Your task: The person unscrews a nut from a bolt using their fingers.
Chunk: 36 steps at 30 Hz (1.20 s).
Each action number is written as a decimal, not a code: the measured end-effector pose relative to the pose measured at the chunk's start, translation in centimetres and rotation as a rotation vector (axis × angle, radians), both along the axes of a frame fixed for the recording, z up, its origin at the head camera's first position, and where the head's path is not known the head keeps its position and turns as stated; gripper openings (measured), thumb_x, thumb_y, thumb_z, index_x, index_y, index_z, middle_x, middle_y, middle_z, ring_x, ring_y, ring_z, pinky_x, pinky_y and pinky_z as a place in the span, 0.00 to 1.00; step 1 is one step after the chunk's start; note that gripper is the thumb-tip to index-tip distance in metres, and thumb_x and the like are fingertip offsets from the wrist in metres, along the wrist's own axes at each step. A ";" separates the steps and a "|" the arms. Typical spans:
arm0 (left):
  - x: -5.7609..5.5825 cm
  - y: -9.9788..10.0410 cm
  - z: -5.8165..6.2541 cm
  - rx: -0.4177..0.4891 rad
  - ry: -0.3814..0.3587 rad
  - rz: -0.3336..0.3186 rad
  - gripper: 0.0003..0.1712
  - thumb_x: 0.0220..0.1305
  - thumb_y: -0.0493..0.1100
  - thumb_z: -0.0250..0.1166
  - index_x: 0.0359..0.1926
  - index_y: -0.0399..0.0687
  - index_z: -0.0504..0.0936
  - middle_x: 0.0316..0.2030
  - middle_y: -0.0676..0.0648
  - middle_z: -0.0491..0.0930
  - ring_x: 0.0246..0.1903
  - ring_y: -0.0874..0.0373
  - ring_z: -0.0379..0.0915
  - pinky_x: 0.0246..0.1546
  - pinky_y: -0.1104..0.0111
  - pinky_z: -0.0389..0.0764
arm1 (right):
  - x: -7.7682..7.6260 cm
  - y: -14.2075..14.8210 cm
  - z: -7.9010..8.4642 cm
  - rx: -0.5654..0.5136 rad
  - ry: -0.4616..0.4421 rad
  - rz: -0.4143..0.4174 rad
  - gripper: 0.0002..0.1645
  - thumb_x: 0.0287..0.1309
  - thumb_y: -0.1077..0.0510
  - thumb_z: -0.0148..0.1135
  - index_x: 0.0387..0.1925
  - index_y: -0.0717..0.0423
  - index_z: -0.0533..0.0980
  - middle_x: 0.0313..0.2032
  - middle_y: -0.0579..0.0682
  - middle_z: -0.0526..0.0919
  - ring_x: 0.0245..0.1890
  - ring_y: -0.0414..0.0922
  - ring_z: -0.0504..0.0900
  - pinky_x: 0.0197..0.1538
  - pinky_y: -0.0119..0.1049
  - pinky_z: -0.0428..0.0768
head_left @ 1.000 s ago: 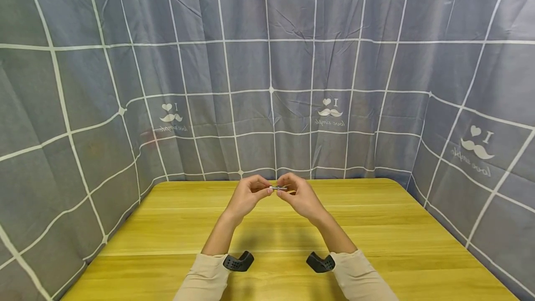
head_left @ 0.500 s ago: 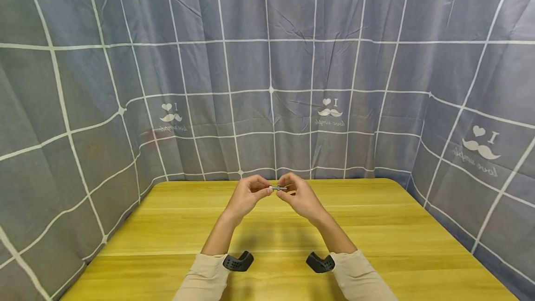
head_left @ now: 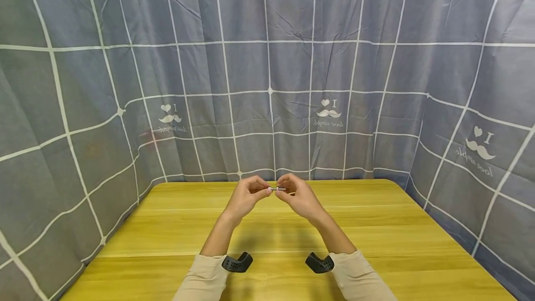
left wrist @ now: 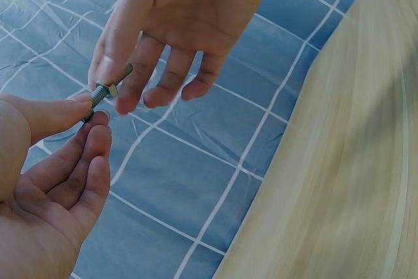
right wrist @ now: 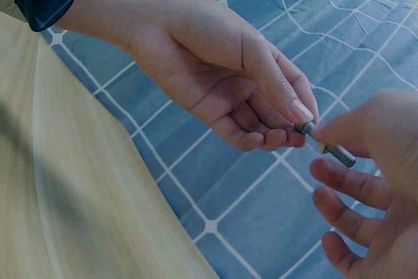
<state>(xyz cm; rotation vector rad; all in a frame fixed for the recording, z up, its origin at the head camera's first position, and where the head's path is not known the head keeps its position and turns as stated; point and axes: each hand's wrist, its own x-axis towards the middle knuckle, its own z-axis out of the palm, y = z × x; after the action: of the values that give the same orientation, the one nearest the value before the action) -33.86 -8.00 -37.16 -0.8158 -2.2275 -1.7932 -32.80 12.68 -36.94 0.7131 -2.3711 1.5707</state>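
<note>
A metal bolt (left wrist: 98, 97) lies sideways between the two hands, above the table in the head view. The left hand (head_left: 244, 199) pinches its head end between thumb and fingertips, the other fingers curled in. A hex nut (right wrist: 320, 147) sits partway along the thread, and the bare threaded end (right wrist: 343, 156) sticks out beyond it. Thumb and forefinger of the right hand (head_left: 303, 199) are at the nut, one on each side of it. The right hand's other fingers (left wrist: 168, 83) are spread and loosely bent in the left wrist view.
A yellow wood-grain table (head_left: 267, 231) lies under both forearms. Grey-blue curtains (head_left: 251, 68) with white grid lines hang behind it and on both sides. Black wrist devices (head_left: 237, 262) are worn at the cuffs of the beige sleeves (head_left: 205, 275).
Both hands keep nearly the same place and still hold the bolt and nut. The nut's visible face looks slightly different, and the head view has shifted a little.
</note>
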 end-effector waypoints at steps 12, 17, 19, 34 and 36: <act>0.0 -0.1 0.1 0.005 0.006 -0.013 0.05 0.70 0.35 0.68 0.43 0.37 0.86 0.43 0.36 0.87 0.42 0.51 0.82 0.48 0.55 0.80 | -0.1 -0.2 0.1 0.013 0.049 -0.010 0.09 0.70 0.60 0.66 0.49 0.54 0.82 0.46 0.47 0.86 0.49 0.48 0.82 0.54 0.51 0.79; -0.2 -0.1 0.0 0.018 0.001 -0.011 0.06 0.70 0.36 0.69 0.44 0.36 0.86 0.42 0.38 0.87 0.43 0.49 0.82 0.48 0.56 0.80 | -0.1 -0.1 0.0 0.014 0.041 -0.019 0.17 0.70 0.57 0.68 0.57 0.55 0.80 0.51 0.50 0.84 0.53 0.50 0.81 0.55 0.54 0.78; -0.2 -0.1 0.0 0.018 0.003 -0.011 0.06 0.70 0.36 0.69 0.44 0.36 0.86 0.42 0.38 0.87 0.43 0.49 0.82 0.49 0.53 0.80 | -0.1 -0.1 -0.1 0.024 0.039 -0.026 0.16 0.71 0.55 0.66 0.57 0.54 0.80 0.51 0.50 0.85 0.52 0.50 0.82 0.55 0.54 0.79; 0.0 -0.1 0.1 0.011 -0.009 -0.002 0.03 0.69 0.35 0.69 0.42 0.40 0.86 0.40 0.44 0.88 0.42 0.47 0.82 0.46 0.56 0.79 | 0.0 -0.2 -0.1 0.018 0.043 -0.028 0.15 0.69 0.57 0.69 0.55 0.52 0.81 0.48 0.48 0.86 0.49 0.48 0.83 0.52 0.52 0.80; 0.1 -0.2 0.1 0.015 -0.011 -0.004 0.03 0.69 0.35 0.69 0.42 0.40 0.86 0.39 0.44 0.88 0.43 0.44 0.82 0.46 0.56 0.79 | 0.0 -0.2 -0.1 0.023 0.035 -0.035 0.15 0.70 0.55 0.68 0.56 0.53 0.81 0.48 0.48 0.87 0.48 0.48 0.84 0.51 0.52 0.81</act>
<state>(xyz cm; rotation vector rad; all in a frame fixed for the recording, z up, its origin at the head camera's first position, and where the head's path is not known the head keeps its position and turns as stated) -33.79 -8.17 -37.09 -0.8105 -2.2183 -1.8181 -32.76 12.47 -37.01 0.6939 -2.3672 1.5069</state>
